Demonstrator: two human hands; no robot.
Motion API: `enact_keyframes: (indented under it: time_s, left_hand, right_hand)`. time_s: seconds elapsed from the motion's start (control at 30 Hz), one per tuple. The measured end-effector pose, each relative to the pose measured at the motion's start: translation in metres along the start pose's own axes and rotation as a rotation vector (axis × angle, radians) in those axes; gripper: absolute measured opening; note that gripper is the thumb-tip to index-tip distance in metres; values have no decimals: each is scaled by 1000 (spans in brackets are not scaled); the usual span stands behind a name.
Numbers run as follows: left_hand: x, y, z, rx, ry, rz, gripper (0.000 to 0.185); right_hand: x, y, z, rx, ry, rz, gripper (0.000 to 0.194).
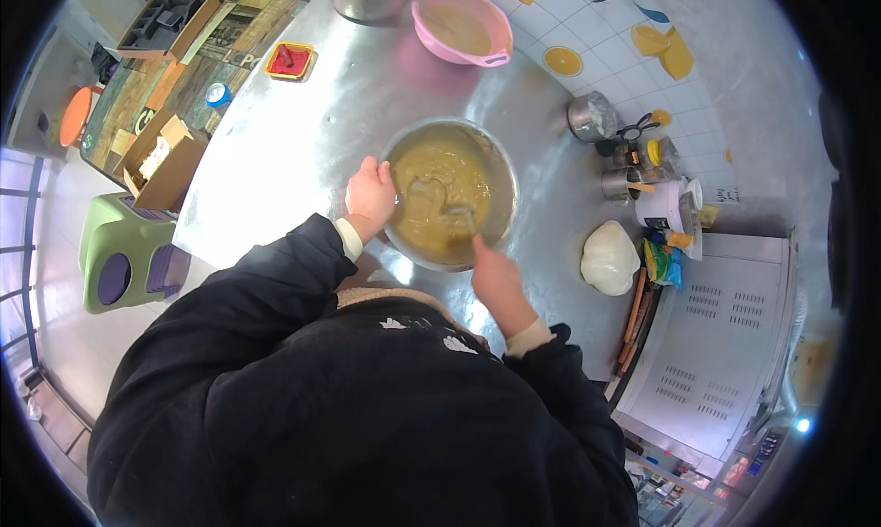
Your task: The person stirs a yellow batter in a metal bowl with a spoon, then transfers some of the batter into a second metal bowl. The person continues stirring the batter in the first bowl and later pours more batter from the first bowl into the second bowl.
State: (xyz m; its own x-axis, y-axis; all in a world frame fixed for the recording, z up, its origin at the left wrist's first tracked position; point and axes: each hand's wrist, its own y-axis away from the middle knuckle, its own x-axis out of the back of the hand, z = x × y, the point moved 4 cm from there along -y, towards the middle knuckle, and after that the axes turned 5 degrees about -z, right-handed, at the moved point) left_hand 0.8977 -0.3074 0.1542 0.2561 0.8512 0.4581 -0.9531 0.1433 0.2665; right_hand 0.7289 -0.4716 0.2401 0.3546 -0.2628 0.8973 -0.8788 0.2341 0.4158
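A round metal bowl (pixel 508 176) holding a thick yellow-brown batter (pixel 440 176) stands on the stainless steel table (pixel 330 127) in front of me. My left hand (pixel 371 193) grips its left rim with curled fingers. At the bowl's lower right, my right hand (pixel 497 279) is closed around the handle of a metal utensil (pixel 460 212), whose far end is blurred and partly sunk in the batter, so its exact kind is hard to tell. A pale lump of dough (pixel 610 258) lies on the table to the right of my right hand.
Beyond the bowl stand a pink plastic basin (pixel 496 60) and another metal bowl (pixel 375 9), both with contents. A small yellow-rimmed tray (pixel 289 61) is at the back left. Metal pots (pixel 592 116) and jars line the tiled wall, near wooden rolling pins (pixel 632 320). A green stool (pixel 103 251) stands left.
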Motion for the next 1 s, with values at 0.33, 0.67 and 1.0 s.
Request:
enact_keyframes:
  time_s: [0.33,0.67,1.0]
  left_hand:
    - [3,2,9,-36,-11,-21,25]
    - [-2,2,6,-29,3,-31,26]
    - [1,0,7,-6,-51,-63,27]
  right_hand:
    - [-3,-55,8,41,14,228,47]
    - [-13,-24,-16,180,-26,10,54]
    - [-7,-2,-14,35,-3,-51,48]
